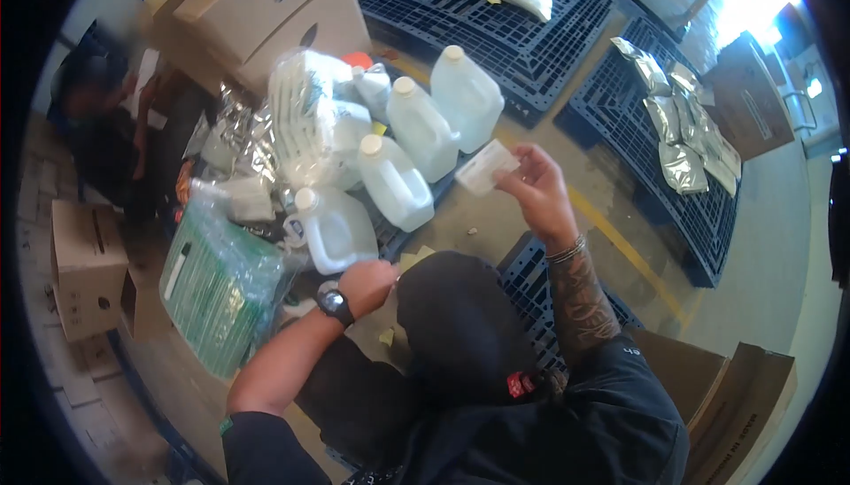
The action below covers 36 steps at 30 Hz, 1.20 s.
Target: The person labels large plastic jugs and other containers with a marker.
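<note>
My right hand [537, 191] is raised and pinches a small white rectangular card or label [482, 171] between thumb and fingers. Curled closed beside my knee, my left hand [370, 285] wears a dark watch [335, 302] at the wrist; anything inside its fingers is hidden. Nearest to it stands a translucent white plastic jug [341, 230] with a cap. Beyond are more such jugs: one [396, 186] in the middle, another [421, 131] behind it, and a third [467, 100] farther right. The card is held just in front of these farther jugs.
Left of the jugs are a plastic-wrapped clear stack [310, 113], silver pouches [257, 144] and a green bundle [217, 286] in plastic. Cardboard boxes [274, 24] rise behind. Blue pallets [496, 24] with foil pouches [682, 168] lie ahead and right. Another person [97, 122] is at left.
</note>
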Available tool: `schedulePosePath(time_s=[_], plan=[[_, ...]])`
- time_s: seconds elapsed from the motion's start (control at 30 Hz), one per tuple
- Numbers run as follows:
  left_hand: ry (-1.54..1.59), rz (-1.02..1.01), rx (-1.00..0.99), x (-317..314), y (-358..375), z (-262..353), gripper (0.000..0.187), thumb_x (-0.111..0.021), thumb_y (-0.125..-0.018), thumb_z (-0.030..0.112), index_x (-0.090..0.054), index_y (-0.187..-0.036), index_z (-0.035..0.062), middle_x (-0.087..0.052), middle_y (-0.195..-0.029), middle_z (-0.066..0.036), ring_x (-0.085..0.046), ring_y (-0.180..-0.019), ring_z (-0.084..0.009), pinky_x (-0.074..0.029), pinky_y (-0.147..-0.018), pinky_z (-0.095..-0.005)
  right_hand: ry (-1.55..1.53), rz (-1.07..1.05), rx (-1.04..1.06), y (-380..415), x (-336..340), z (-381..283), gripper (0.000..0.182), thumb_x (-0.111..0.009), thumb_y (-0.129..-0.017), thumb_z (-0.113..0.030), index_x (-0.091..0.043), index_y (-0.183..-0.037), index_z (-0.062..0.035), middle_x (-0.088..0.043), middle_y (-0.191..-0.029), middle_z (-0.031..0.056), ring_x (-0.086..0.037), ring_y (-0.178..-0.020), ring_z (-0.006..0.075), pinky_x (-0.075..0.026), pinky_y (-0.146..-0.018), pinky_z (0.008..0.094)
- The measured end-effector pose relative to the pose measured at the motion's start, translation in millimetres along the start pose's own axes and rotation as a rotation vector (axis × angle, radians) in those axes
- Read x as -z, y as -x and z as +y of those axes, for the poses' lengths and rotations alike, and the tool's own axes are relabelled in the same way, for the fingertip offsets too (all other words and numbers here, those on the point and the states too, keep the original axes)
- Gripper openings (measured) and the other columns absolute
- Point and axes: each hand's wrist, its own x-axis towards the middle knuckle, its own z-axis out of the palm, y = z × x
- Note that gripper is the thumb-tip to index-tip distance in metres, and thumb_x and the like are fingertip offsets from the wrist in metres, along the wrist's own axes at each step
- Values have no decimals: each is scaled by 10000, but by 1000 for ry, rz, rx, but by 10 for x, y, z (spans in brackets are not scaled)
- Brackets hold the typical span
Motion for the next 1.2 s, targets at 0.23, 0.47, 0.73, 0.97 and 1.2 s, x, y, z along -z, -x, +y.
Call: schedulePosePath(time_s=[0.23, 0.47, 0.73, 0.97, 1.2], plan=[[-70, 23, 117, 897, -844, 351, 164, -612, -914, 243, -690, -978, 115, -698, -837, -160, -682, -780, -374, -529, -655, -493, -345, 212, -287, 117, 584, 756, 290, -710, -905, 7, -604, -1172, 43, -704, -1088, 110, -689, -959, 170, -564, -874, 306], [-65, 603, -130, 1284, -2906, -25, 335, -649, -927, 309, -679, -1180, 92, -651, -1218, -161, -593, -1157, -354, -475, -965, -439, -496, 378, -249, -205, 1067, 1281, 279, -616, -1002, -117, -593, -1255, -2, -689, -1126, 60, -667, -964, 129, -532, -810, 296], [-202, 472, -105, 1071, -3096, -300, 366, -643, -912, 428, -643, -1115, 124, -586, -1254, -124, -509, -1262, -353, -322, -1085, -576, -608, 362, -235, -1062, 1449, 1642, 358, -556, -1013, -118, -575, -1366, -58, -690, -1124, 33, -634, -926, 93, -471, -727, 274], [-144, 442, -135, 1080, -2887, -319, 390, -742, -820, 362, -589, -1016, 61, -550, -1197, -193, -491, -1225, -422, -418, -1008, -512, -516, 255, -390, -1891, 1337, 1903, 335, -593, -1006, -144, -619, -1310, -6, -688, -1142, 75, -648, -949, 150, -505, -764, 301], [-173, 445, -92, 1066, -2927, -204, 403, -777, -778, 274, -538, -1016, 52, -511, -1175, -172, -485, -1177, -392, -403, -1013, -486, -519, 124, -484, -2268, 1150, 2087, 309, -624, -964, -184, -690, -1246, -78, -699, -1027, 27, -569, -818, 107, -428, -678, 278]])
